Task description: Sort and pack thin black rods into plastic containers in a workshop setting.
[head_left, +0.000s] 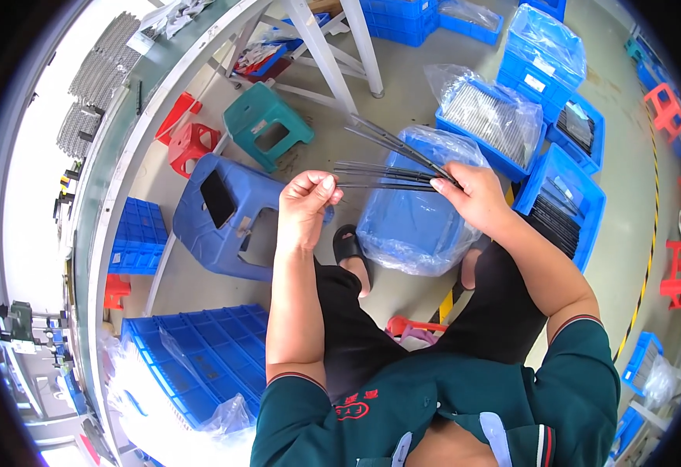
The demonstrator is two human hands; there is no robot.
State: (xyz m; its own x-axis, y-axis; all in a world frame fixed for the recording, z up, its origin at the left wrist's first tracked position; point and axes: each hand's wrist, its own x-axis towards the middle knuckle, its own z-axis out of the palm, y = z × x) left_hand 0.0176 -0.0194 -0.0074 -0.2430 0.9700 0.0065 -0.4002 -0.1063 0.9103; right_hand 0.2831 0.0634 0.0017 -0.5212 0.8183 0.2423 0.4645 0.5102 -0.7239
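Note:
Several thin black rods (391, 176) fan out from my right hand (472, 191), which is closed around their right ends. A couple of them slant up and away to the left; the others lie nearly level. My left hand (307, 204) is pinched at the left end of the lowest rod, its thumb and fingertips together. Below the rods, in front of my feet, is a blue bin (410, 222) lined with clear plastic. To my right a blue crate (581, 183) holds many similar black rods (554, 222).
A blue stool (259, 202) with a black phone (217, 198) on it stands to my left, near a green stool (266, 117) and a red stool (192, 144). A workbench (134, 140) runs along the left. Crates of grey rods (484, 117) stand at far right.

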